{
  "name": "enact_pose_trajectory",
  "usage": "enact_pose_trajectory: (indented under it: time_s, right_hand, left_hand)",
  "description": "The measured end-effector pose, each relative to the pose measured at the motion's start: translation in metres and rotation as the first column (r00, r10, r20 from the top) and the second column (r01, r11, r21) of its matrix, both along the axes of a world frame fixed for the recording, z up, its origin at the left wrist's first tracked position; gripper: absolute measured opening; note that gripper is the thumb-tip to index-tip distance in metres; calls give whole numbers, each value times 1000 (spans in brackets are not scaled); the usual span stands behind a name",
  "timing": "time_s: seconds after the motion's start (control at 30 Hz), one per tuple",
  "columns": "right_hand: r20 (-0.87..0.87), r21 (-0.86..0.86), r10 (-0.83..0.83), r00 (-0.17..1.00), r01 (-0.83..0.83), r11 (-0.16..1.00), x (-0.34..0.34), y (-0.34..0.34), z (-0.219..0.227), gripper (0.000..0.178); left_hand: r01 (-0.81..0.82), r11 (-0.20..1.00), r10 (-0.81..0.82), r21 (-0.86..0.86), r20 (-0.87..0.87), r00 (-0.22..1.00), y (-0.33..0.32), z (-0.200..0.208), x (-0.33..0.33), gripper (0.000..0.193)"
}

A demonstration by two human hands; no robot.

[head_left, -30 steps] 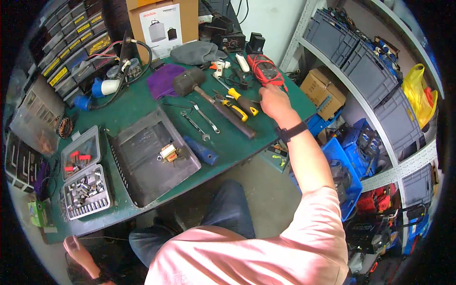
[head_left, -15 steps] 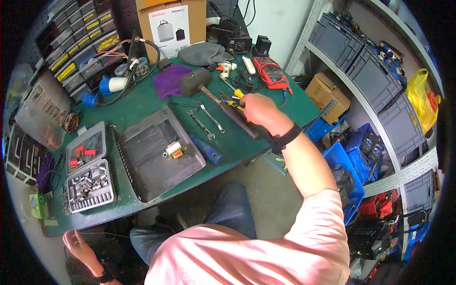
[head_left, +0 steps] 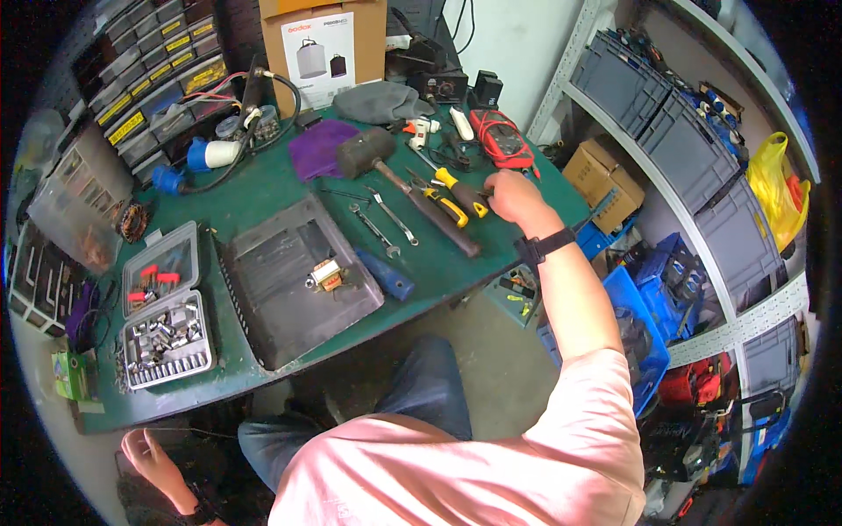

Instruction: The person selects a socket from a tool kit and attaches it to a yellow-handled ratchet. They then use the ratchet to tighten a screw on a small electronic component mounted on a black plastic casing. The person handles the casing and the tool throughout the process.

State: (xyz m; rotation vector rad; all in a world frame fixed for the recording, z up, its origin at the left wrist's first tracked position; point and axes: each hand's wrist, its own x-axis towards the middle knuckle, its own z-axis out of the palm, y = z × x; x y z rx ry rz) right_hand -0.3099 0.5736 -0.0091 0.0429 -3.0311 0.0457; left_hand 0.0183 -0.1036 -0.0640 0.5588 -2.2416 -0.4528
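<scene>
The screwdriver (head_left: 462,190) just left of the curled right hand (head_left: 516,197), whose contents, if any, cannot be seen, could be knocked by a careless sweep.

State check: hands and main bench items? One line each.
Right hand, fingers curled, grip unclear
Left hand, off the bench, grip unclear
Socket case, open, lid back
Multimeter, on or off unclear
Pliers, lying, jaws unclear
Screwdriver, lying
Mallet, lying
Wrenches, lying apart
Purple cloth, crumpled
Transformer, resting on black tray
</scene>
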Motion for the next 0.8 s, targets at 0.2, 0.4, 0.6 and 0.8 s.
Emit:
enact_pose_trajectory:
  time_s: [0.2,0.4,0.6,0.8]
  right_hand:
    - [-142,7,5,990,-5,1000,-2,-1,-15,20]
    - [-148,123,44,988,-26,992,-8,3,-14,19]
    - [-286,-105,111,952,-146,984,6,-25,5,21]
    - [-18,-124,150,989,-151,981,15,-72,15,20]
  left_hand:
    - [13,1000,-13,24,-8,1000,6,-4,-1,13]
    - [19,996,-18,85,-8,1000,9,-6,-2,12]
    - [34,998,-34,50,-3,999,8,-10,1,12]
    - [23,995,-24,100,6,1000,24,-1,-3,12]
